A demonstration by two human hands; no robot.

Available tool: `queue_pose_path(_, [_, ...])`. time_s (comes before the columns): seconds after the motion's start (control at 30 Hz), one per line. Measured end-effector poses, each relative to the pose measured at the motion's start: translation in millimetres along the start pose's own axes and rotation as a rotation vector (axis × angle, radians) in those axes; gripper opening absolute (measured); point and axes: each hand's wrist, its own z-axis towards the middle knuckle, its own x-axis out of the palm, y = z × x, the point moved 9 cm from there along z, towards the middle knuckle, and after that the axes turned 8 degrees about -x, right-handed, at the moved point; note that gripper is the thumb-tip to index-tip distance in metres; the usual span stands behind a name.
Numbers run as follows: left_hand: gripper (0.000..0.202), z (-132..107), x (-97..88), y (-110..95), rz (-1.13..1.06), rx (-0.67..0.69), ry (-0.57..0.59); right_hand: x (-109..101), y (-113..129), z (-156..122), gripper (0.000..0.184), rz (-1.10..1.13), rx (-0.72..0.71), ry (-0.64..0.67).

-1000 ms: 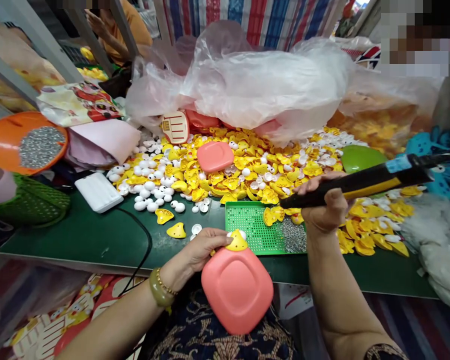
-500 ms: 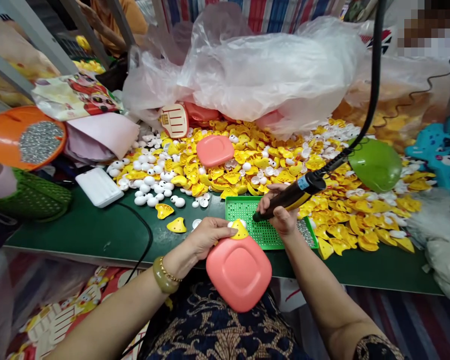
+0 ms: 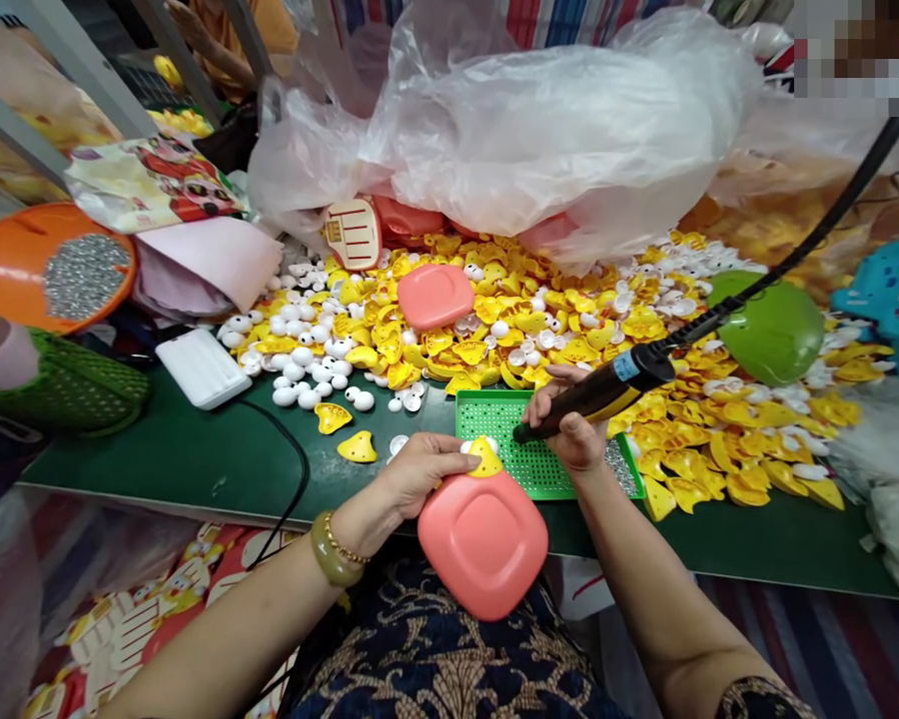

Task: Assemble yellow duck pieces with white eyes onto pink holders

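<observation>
Nearest you, a coral-pink rounded-square plastic piece (image 3: 483,559) hangs tilted over the worktop's near edge, below a yellow plastic piece (image 3: 485,461) at its far corner. Your left hand (image 3: 416,479) comes in from the left, its fingers (image 3: 449,454) closed around the yellow piece, with a white bead-like bit showing at their tips. Your right hand (image 3: 569,424) is just to the right, its fingers closed around a black-and-yellow corded pen-shaped tool (image 3: 606,394). The tool's long axis runs from upper right to lower left, with its tip pointing left toward the yellow piece, near it but apparently not touching. Your right hand is the nearer to that tip's path, and nothing stands in the short gap.

Beneath the tip lies a green perforated tray (image 3: 494,419), with silver studs (image 3: 621,464) at its right end. On the green worktop (image 3: 195,469) to the left are loose white balls (image 3: 307,384) and a black cord (image 3: 289,449). Farther on rises a heap of yellow plastic pieces (image 3: 494,340), with a second coral-pink piece (image 3: 435,297) on top, and a clear plastic bag (image 3: 531,130) beyond it. At the far left, a co-worker's arm (image 3: 217,50) shows.
</observation>
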Motion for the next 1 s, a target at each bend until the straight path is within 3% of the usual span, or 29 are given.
queue_pose_path(0.43, [0.030,-1,2.9,-2,-0.024,-0.024,0.016,6,1,1,0.058,-0.104,0.008,0.021])
queue_pose_path(0.57, [0.030,0,4.0,-1,-0.022,-0.036,0.017,11,35,11,0.050,-0.062,-0.075,-0.039])
queue_pose_path(0.67, [0.024,-1,6.6,-3,-0.012,-0.031,0.012,27,69,14,0.052,-0.040,-0.172,-0.049])
queue_pose_path(0.77, [0.020,-2,7.5,-4,0.001,-0.023,-0.015,45,88,8,0.056,-0.025,-0.223,-0.023])
queue_pose_path(0.87, [0.021,-2,7.7,-5,0.019,-0.003,-0.035,55,84,-1,0.056,-0.058,-0.203,0.028])
queue_pose_path(1.0, [0.022,-2,7.0,-5,0.026,0.015,-0.047,51,65,-7,0.063,-0.167,-0.102,0.068])
